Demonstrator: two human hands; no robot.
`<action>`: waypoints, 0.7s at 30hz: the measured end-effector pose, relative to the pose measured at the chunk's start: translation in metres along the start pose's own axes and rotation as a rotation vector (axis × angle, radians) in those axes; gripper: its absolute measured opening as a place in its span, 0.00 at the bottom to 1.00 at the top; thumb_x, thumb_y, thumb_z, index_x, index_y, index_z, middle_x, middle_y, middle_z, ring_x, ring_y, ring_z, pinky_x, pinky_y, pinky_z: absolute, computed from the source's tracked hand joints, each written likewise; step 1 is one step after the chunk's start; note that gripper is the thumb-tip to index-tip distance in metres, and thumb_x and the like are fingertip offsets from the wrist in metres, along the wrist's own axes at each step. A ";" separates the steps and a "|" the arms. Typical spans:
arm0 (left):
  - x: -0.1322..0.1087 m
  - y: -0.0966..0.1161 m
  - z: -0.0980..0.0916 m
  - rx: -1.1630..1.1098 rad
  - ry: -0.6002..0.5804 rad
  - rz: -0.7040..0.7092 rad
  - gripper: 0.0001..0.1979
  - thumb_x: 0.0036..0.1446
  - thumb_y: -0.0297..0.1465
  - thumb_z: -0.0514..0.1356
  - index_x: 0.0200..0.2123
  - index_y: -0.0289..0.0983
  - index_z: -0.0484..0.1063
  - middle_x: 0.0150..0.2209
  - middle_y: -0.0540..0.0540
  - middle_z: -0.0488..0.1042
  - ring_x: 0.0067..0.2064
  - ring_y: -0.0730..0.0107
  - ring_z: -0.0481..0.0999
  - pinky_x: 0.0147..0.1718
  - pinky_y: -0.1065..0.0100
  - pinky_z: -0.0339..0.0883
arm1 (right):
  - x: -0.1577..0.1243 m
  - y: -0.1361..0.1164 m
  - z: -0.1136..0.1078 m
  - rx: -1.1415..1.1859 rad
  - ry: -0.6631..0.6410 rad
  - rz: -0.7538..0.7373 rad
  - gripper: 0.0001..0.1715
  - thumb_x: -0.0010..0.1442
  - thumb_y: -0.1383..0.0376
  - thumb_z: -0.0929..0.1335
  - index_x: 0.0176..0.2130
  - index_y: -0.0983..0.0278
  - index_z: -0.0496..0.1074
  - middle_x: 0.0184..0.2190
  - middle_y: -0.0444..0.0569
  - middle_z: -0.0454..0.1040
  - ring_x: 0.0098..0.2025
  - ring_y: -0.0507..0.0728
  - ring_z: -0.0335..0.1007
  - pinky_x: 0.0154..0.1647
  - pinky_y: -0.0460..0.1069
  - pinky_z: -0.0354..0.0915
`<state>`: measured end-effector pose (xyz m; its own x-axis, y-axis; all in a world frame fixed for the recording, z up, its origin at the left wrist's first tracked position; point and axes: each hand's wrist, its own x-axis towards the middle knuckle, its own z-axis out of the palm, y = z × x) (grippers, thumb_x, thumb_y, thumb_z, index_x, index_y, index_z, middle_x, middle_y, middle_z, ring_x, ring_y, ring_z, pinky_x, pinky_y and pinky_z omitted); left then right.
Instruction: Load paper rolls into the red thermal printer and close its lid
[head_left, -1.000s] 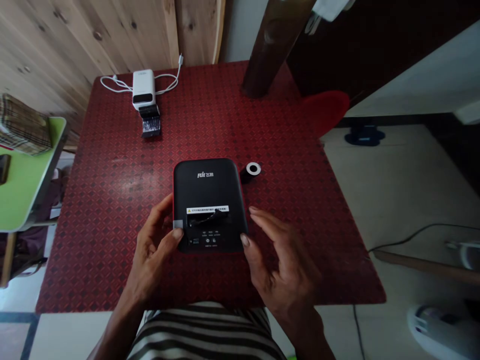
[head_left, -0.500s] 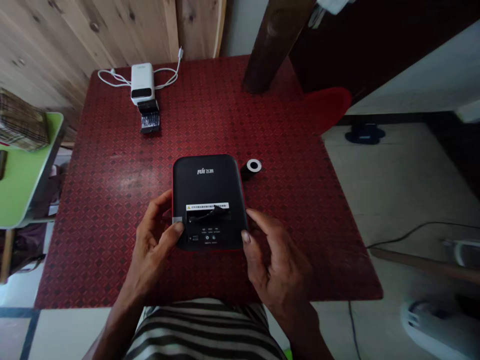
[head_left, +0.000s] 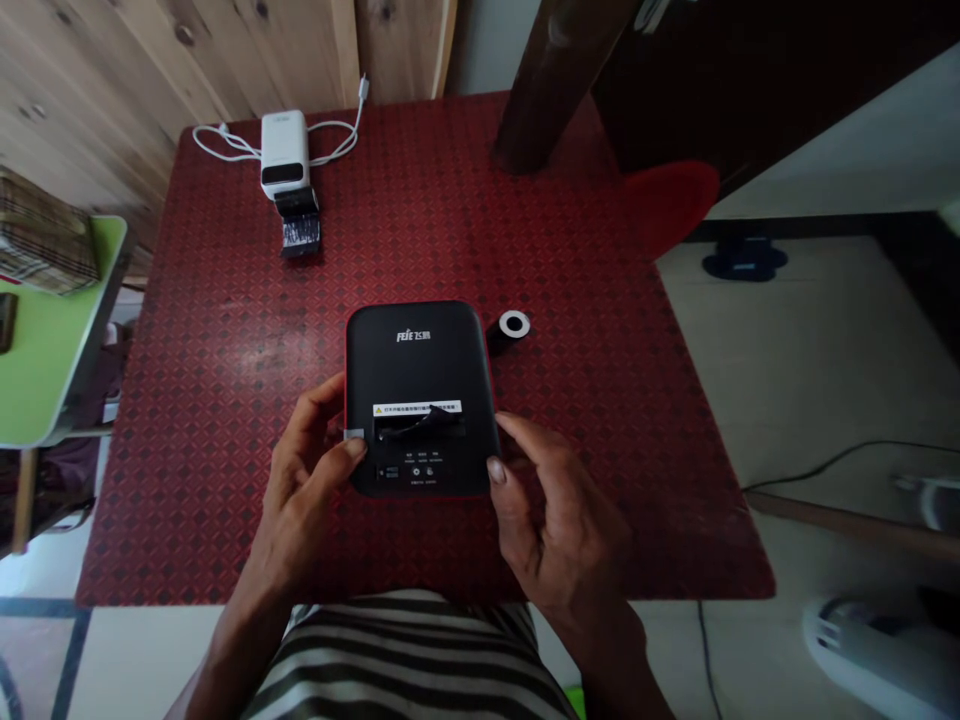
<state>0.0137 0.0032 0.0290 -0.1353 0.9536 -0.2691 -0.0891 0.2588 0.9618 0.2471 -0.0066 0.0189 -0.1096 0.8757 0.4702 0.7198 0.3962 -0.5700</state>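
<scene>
A black printer (head_left: pixel 420 385) with a white logo and a warning label lies flat on the red patterned table (head_left: pixel 570 300). My left hand (head_left: pixel 304 495) grips its left side, thumb on a small grey tab at the near left corner. On the printer's right side, my right hand (head_left: pixel 551 510) holds the near corner between thumb and curled fingers. A small black roll with a white core (head_left: pixel 511 328) sits just beyond the printer's far right corner.
A small white device (head_left: pixel 284 153) with a white cable (head_left: pixel 225 145) and a black piece (head_left: pixel 298 225) in front of it sits at the table's far left. A green side table (head_left: pixel 45 350) stands to the left. A dark wooden post (head_left: pixel 551 85) rises at the far edge. A red stool (head_left: pixel 667 205) is at right.
My right hand's fingers, spread beside the printer a second ago, have closed in against its right side. The left hand and the printer have stayed put.
</scene>
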 end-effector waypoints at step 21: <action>0.000 0.015 0.008 -0.043 0.034 -0.113 0.27 0.66 0.37 0.73 0.67 0.46 0.82 0.65 0.44 0.84 0.67 0.50 0.80 0.65 0.54 0.73 | 0.000 0.003 0.001 -0.002 0.003 -0.009 0.18 0.83 0.64 0.66 0.68 0.64 0.72 0.52 0.56 0.88 0.50 0.59 0.90 0.53 0.50 0.85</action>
<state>0.0201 0.0080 0.0438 -0.1557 0.9126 -0.3781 -0.1483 0.3568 0.9223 0.2490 -0.0051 0.0168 -0.1144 0.8713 0.4771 0.7200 0.4037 -0.5645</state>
